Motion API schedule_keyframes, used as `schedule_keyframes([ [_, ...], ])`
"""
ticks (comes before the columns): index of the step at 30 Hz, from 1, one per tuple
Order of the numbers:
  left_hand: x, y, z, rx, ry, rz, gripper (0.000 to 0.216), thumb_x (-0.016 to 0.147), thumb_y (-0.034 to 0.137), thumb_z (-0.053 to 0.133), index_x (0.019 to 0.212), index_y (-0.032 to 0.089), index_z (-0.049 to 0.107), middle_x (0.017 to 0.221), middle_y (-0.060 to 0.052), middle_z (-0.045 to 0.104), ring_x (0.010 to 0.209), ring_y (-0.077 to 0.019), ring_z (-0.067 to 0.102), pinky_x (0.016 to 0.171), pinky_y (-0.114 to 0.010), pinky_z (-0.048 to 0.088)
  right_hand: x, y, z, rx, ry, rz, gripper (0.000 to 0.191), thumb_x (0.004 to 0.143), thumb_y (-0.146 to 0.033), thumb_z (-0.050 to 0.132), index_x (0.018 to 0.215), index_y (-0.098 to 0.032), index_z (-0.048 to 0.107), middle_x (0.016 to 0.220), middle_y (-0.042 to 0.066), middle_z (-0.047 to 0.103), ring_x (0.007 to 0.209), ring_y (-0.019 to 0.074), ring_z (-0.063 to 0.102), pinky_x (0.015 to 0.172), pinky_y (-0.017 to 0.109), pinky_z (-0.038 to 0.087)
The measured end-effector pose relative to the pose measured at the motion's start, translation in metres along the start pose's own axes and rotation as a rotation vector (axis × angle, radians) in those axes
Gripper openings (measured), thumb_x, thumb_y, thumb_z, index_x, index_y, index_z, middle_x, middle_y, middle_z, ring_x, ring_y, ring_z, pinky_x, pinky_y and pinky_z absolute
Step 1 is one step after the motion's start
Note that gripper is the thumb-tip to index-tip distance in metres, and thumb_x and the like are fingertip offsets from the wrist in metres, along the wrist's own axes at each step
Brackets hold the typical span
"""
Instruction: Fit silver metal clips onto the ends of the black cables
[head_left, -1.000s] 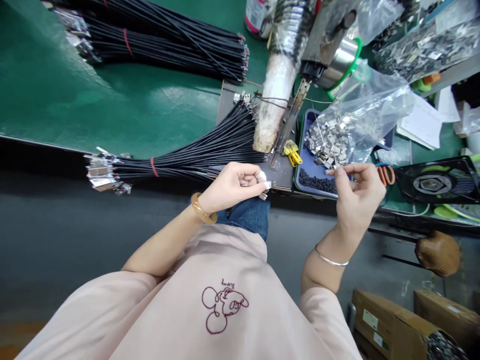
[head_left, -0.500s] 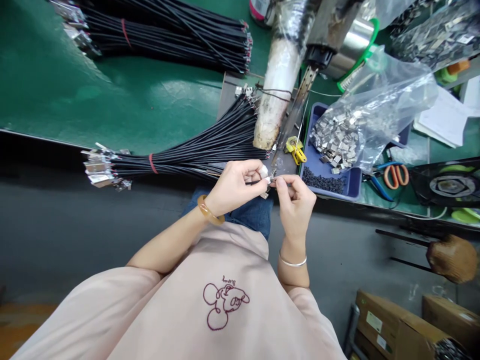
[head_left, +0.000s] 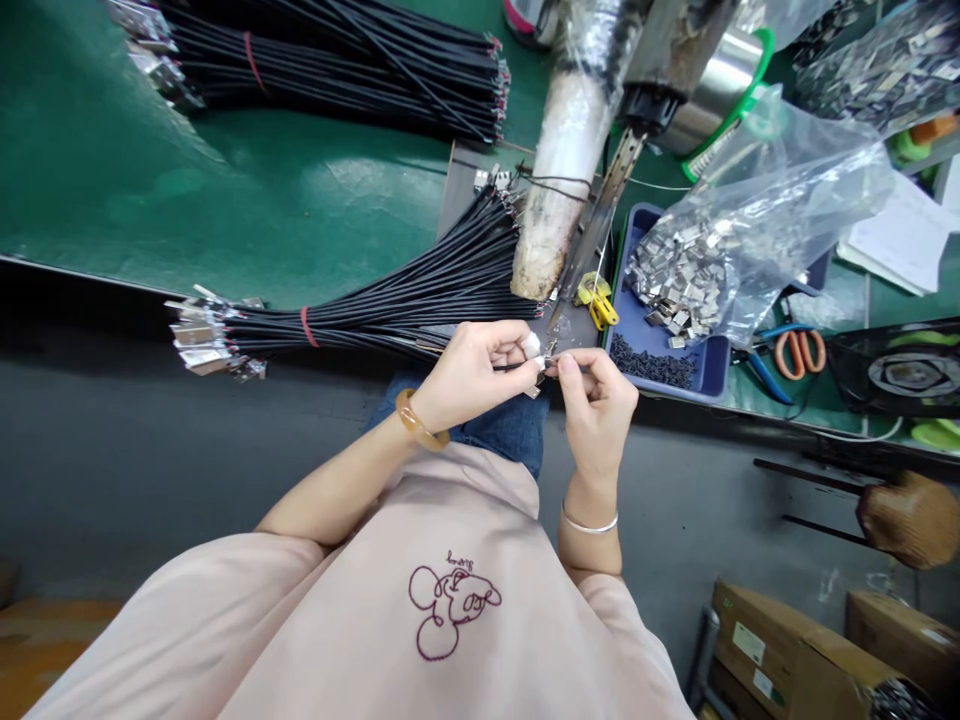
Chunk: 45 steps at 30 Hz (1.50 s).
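Left hand [head_left: 487, 365]: at the counter's near edge, over the jeans [head_left: 499, 435]; grip clenched, thumb against fingers, on a metal piece [head_left: 533, 391] that shows just below the fingertips. White wraps [head_left: 531, 345] cover the fingertips.
Right hand [head_left: 600, 400]: just right of the left hand, thumb and forefinger pinched together at a tiny part [head_left: 553, 367], too small to make out. The two sets of fingertips nearly meet.
Metal piece: between the two hands, left of the tray [head_left: 709, 388].
Near cables [head_left: 405, 300]: black, fanned toward the right, tied by a red band [head_left: 307, 327]; silver ends [head_left: 202, 335] at left, jutting past the near edge of the green counter [head_left: 315, 215].
Far cables [head_left: 375, 85]: a thicker black lot, far left, with a band of its own.
Tray: blue, right of the hands, with silver shells [head_left: 679, 280] in the far part, black bits [head_left: 652, 362] in the near part.
Bag [head_left: 817, 190]: clear, lying partly over the tray and the shells.
Yellow clip [head_left: 598, 300]: just left of the tray.
White tube [head_left: 555, 180]: slanting down beyond the hands, beside a metal bar [head_left: 596, 225].
Scissors [head_left: 799, 352]: orange-handled, right of the tray.
Spool [head_left: 720, 90]: green-rimmed, beyond the tray.
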<state>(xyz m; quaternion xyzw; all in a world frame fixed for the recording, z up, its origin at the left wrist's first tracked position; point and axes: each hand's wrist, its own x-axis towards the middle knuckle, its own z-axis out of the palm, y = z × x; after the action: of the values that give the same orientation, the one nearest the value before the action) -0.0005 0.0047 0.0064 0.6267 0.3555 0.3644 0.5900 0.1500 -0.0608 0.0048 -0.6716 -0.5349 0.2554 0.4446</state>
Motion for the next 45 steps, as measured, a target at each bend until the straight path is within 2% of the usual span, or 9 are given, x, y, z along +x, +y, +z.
schedule_keyframes([
  [11, 0.0, -0.002, -0.008, 0.04, -0.102, 0.024, 0.011, 0.079, 0.016, 0.066, 0.069, 0.013, 0.061, 0.061, 0.001, 0.06, 0.055, -0.0065, 0.052, 0.052, -0.017, 0.04, -0.002, -0.006, 0.002, -0.254, 0.082, -0.2, 0.03, 0.096, -0.036, 0.06, 0.07, -0.021, 0.059, 0.06, -0.005, 0.053, 0.053, 0.0075, 0.044, 0.055, 0.024, 0.038],
  [15, -0.001, -0.001, -0.014, -0.012, -0.135, 0.022, 0.014, 0.083, 0.021, 0.069, 0.072, 0.012, 0.067, 0.064, -0.002, 0.068, 0.056, -0.0077, 0.057, 0.054, -0.017, 0.044, -0.004, -0.009, -0.004, -0.004, 0.241, -0.145, 0.01, 0.096, -0.034, 0.057, 0.098, -0.024, 0.06, 0.06, -0.008, 0.054, 0.045, 0.0075, 0.048, 0.046, 0.023, 0.036],
  [19, -0.003, 0.001, -0.022, -0.033, -0.2, 0.025, 0.019, 0.088, 0.022, 0.066, 0.073, 0.011, 0.071, 0.06, -0.003, 0.068, 0.053, -0.008, 0.057, 0.054, -0.017, 0.044, -0.007, -0.015, -0.011, 0.092, 0.333, -0.18, 0.013, 0.098, -0.025, 0.056, 0.111, -0.025, 0.055, 0.082, -0.003, 0.074, 0.049, 0.0082, 0.064, 0.049, 0.023, 0.05],
  [22, -0.005, 0.002, -0.024, -0.057, -0.198, 0.022, 0.02, 0.088, 0.022, 0.067, 0.072, 0.012, 0.071, 0.058, -0.003, 0.067, 0.053, -0.0086, 0.058, 0.053, -0.018, 0.045, -0.008, -0.017, -0.01, 0.064, 0.194, -0.14, 0.007, 0.093, -0.025, 0.066, 0.093, -0.022, 0.06, 0.096, 0.001, 0.078, 0.065, 0.0128, 0.075, 0.061, 0.026, 0.062],
  [25, -0.006, 0.004, -0.019, -0.078, -0.115, 0.021, 0.015, 0.086, 0.021, 0.068, 0.075, 0.011, 0.072, 0.061, -0.003, 0.068, 0.053, -0.0085, 0.058, 0.052, -0.018, 0.045, -0.007, -0.016, -0.004, 0.156, 0.039, -0.061, 0.012, 0.089, -0.025, 0.07, 0.083, -0.021, 0.061, 0.099, 0.001, 0.078, 0.067, 0.0122, 0.076, 0.063, 0.025, 0.065],
  [30, -0.006, 0.003, -0.002, -0.045, 0.106, 0.011, 0.013, 0.083, 0.019, 0.065, 0.077, 0.012, 0.074, 0.069, -0.003, 0.071, 0.062, -0.0107, 0.062, 0.058, -0.019, 0.05, -0.003, -0.015, 0.003, 0.041, 0.127, -0.161, 0.01, 0.09, -0.022, 0.067, 0.083, -0.022, 0.06, 0.099, 0.001, 0.078, 0.079, 0.014, 0.078, 0.071, 0.028, 0.066],
  [33, -0.005, 0.0, 0.005, 0.024, 0.201, 0.016, 0.01, 0.08, 0.018, 0.064, 0.074, 0.013, 0.071, 0.063, 0.0, 0.063, 0.058, -0.0084, 0.054, 0.053, -0.017, 0.042, -0.001, -0.015, 0.002, -0.053, 0.128, -0.235, 0.008, 0.09, -0.022, 0.066, 0.084, -0.023, 0.06, 0.103, 0.002, 0.078, 0.082, 0.0146, 0.077, 0.072, 0.029, 0.066],
  [40, 0.001, 0.001, 0.009, 0.087, 0.264, 0.061, 0.012, 0.078, 0.015, 0.061, 0.065, 0.014, 0.062, 0.054, 0.005, 0.043, 0.051, -0.005, 0.031, 0.046, -0.019, 0.025, 0.008, -0.013, 0.0, 0.005, 0.074, -0.213, 0.009, 0.09, -0.021, 0.066, 0.083, -0.023, 0.061, 0.101, 0.002, 0.077, 0.083, 0.0136, 0.076, 0.072, 0.027, 0.065],
  [45, 0.003, 0.004, 0.01, 0.134, 0.31, 0.105, 0.013, 0.077, 0.013, 0.06, 0.064, 0.015, 0.059, 0.054, 0.006, 0.04, 0.051, -0.005, 0.029, 0.047, -0.019, 0.025, 0.013, -0.017, 0.0, -0.008, 0.064, -0.202, 0.009, 0.09, -0.023, 0.066, 0.082, -0.023, 0.062, 0.098, 0.001, 0.076, 0.082, 0.0137, 0.075, 0.071, 0.028, 0.065],
])
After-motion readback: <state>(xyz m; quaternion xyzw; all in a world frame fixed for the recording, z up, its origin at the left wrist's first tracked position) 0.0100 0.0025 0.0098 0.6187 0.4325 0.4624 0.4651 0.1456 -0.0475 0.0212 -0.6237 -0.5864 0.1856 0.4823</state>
